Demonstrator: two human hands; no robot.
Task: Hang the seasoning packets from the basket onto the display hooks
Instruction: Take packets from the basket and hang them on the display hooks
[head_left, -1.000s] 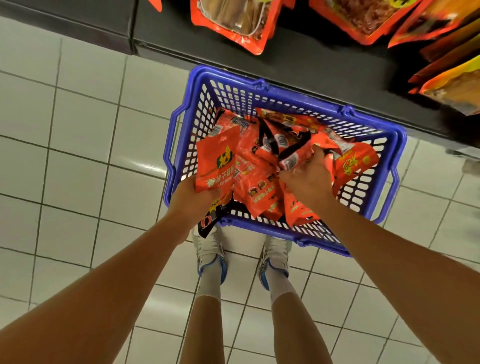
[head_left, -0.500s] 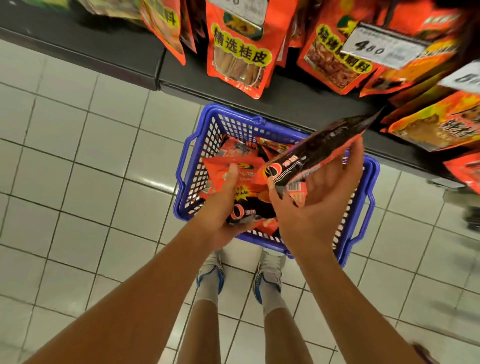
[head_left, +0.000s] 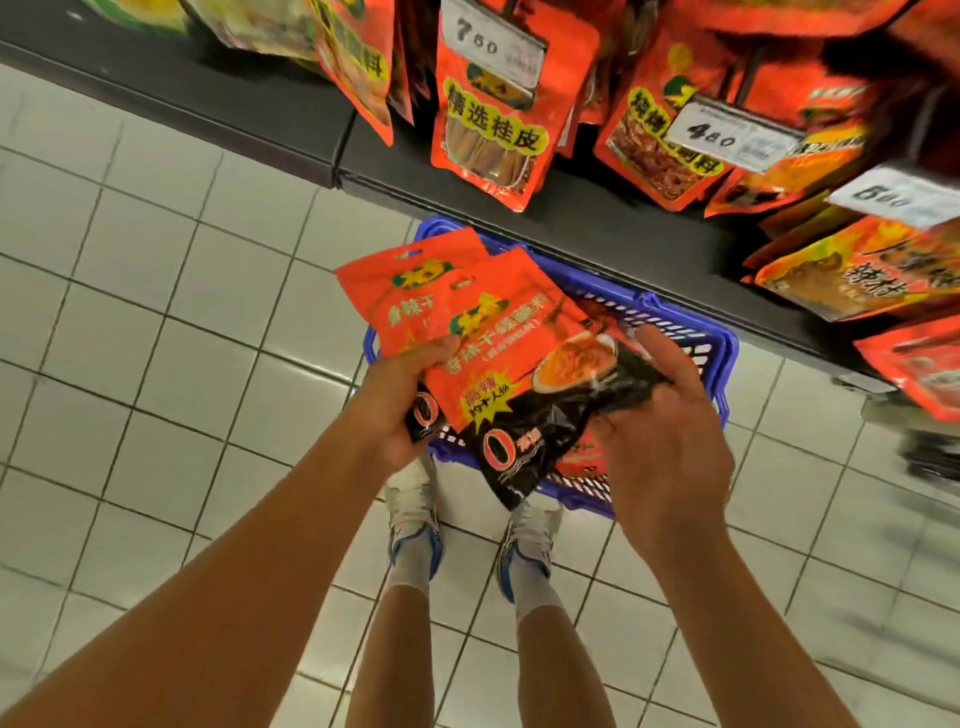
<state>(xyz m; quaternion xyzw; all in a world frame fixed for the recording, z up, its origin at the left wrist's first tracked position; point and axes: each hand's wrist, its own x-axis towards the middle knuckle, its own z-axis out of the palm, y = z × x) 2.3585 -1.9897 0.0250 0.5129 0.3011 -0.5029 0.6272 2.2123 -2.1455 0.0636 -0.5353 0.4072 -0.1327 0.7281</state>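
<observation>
Two red-and-black seasoning packets (head_left: 498, 353) are fanned out above the blue plastic basket (head_left: 722, 358), which stands on the floor against the shelf base. My left hand (head_left: 400, 400) grips both packets at their lower left, thumb across the front one. My right hand (head_left: 660, 421) grips the black bottom right corner of the front packet. A few more red packets show inside the basket beneath my hands. Hanging packets (head_left: 493, 124) fill the display above, and the hooks themselves are hidden behind them.
A black shelf base (head_left: 519, 208) runs along the wall under the display. White price tags (head_left: 727, 135) hang in front of the packets. More orange packets (head_left: 852, 270) hang at the right. My feet in white shoes (head_left: 415, 519) stand on white floor tiles just before the basket.
Both hands rose out of the basket with packets. The right hand turned its packet face up and laid it over the one in the left hand. The view tilted up toward the display.
</observation>
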